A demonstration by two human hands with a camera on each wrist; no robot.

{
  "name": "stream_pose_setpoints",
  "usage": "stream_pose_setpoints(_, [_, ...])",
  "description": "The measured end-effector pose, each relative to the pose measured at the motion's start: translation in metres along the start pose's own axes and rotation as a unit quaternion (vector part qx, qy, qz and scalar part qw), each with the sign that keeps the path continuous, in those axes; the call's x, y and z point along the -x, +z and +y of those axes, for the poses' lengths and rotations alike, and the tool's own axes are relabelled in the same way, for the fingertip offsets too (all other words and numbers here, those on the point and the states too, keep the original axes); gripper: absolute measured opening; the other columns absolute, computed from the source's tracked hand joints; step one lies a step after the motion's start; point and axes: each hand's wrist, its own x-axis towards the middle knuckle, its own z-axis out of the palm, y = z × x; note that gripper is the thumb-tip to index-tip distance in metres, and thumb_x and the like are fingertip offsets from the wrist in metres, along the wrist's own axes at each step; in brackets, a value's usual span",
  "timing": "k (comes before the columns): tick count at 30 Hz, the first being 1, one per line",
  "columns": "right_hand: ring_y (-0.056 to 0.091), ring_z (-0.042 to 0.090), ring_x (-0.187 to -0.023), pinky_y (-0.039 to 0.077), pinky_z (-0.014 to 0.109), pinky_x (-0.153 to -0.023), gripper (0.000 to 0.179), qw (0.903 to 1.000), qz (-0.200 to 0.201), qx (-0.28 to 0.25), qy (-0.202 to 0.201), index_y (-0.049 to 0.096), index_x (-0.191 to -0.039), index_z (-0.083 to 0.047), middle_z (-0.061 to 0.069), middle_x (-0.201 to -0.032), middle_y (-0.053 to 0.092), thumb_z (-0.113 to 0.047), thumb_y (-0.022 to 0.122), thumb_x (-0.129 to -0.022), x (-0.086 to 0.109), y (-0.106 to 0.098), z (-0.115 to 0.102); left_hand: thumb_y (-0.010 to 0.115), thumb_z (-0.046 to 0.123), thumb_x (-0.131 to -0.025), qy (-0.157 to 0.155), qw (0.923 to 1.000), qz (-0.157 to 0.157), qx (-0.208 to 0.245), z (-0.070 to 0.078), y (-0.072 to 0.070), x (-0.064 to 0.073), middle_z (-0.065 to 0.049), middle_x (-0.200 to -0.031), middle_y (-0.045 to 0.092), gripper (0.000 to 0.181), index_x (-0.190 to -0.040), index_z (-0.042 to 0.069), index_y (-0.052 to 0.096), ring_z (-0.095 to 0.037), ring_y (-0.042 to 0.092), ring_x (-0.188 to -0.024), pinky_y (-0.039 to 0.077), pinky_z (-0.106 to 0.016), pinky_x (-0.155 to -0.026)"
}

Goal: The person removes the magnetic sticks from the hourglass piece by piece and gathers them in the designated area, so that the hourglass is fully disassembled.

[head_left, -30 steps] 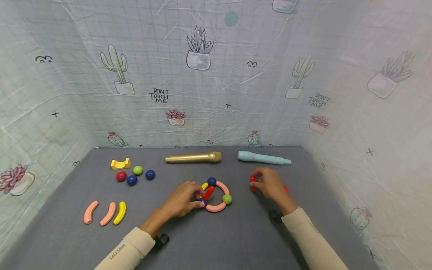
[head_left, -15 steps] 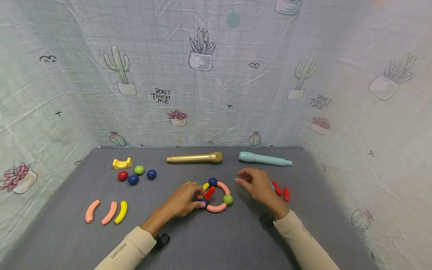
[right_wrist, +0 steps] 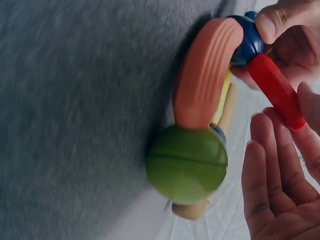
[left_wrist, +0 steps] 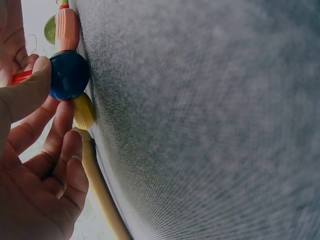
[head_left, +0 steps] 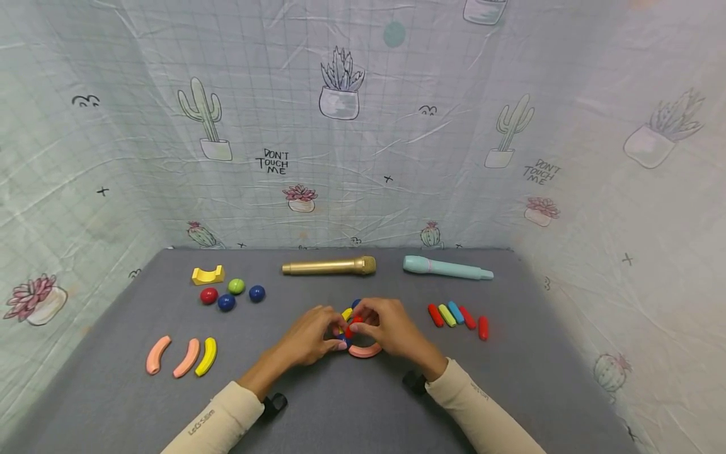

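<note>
My left hand (head_left: pixel 311 334) pinches a blue ball (left_wrist: pixel 70 75) of a ring on the table. From this ball a red rod (right_wrist: pixel 275 90) slants upward, and my right hand (head_left: pixel 397 331) pinches its upper end between thumb and fingers. The ring also has curved pink pieces (right_wrist: pixel 205 75), a yellow curved piece (left_wrist: pixel 84 111), a green ball (right_wrist: pixel 187 162) and another blue ball (head_left: pixel 356 303) at its far side. In the head view the right hand hides the green ball and part of the ring.
Several short rods (head_left: pixel 447 315) lie to the right. Loose balls (head_left: pixel 226 302) and a yellow cradle-shaped block (head_left: pixel 208 275) lie back left, with curved pieces (head_left: pixel 186 358) nearer. A gold microphone (head_left: pixel 329 266) and a mint microphone (head_left: pixel 448 268) lie behind the ring. Printed cloth hangs around the table.
My right hand has let go of a red rod among those on the right and moved left to the ring, where it now grips the slanted red rod. My left hand stays on the blue ball.
</note>
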Motion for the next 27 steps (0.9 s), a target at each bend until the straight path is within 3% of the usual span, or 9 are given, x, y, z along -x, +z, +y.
stream_pose_setpoints(8, [0.069,0.012,-0.078,0.056,0.024,-0.069,0.013,0.9981,0.015,-0.051,0.032,0.079,-0.104,-0.012,-0.003,-0.090,0.075,-0.023,0.079,-0.097,0.000,0.001,0.000,0.089,0.023,-0.087,0.009,0.9999,0.006,-0.004,-0.001,0.001,0.001,0.006,-0.089,0.066,0.021,-0.102,0.017,0.076,-0.013,0.059,-0.090,0.049,-0.034,-0.082])
stream_pose_setpoints(15, [0.070,0.013,-0.079,0.058,0.026,-0.071,0.019,0.9945,0.058,-0.064,0.060,0.073,-0.107,-0.011,0.000,-0.095,0.076,-0.022,0.083,-0.094,0.004,-0.019,0.007,0.088,0.023,-0.088,0.007,1.0000,-0.003,0.002,0.001,0.001,0.000,0.004,-0.090,0.066,0.020,-0.104,0.017,0.078,-0.015,0.058,-0.090,0.048,-0.034,-0.082])
stream_pose_setpoints(21, [0.069,0.011,-0.080,0.058,0.028,-0.073,0.014,0.9898,0.090,-0.011,0.110,0.074,-0.101,-0.020,-0.003,-0.094,0.076,-0.022,0.085,-0.092,0.018,-0.053,0.033,0.086,0.021,-0.090,-0.002,1.0000,-0.003,-0.005,0.001,0.000,0.001,0.003,-0.096,0.067,0.019,-0.107,0.018,0.078,-0.016,0.060,-0.096,0.051,-0.038,-0.087])
stream_pose_setpoints(27, [0.067,0.012,-0.076,0.055,0.030,-0.070,0.013,0.9809,0.093,0.058,0.161,0.078,-0.101,-0.014,0.000,-0.090,0.076,-0.017,0.086,-0.091,0.035,-0.080,0.063,0.086,0.020,-0.091,-0.006,0.9998,0.007,-0.016,0.000,-0.002,0.002,0.002,-0.097,0.066,0.019,-0.108,0.018,0.078,-0.017,0.060,-0.097,0.051,-0.038,-0.085])
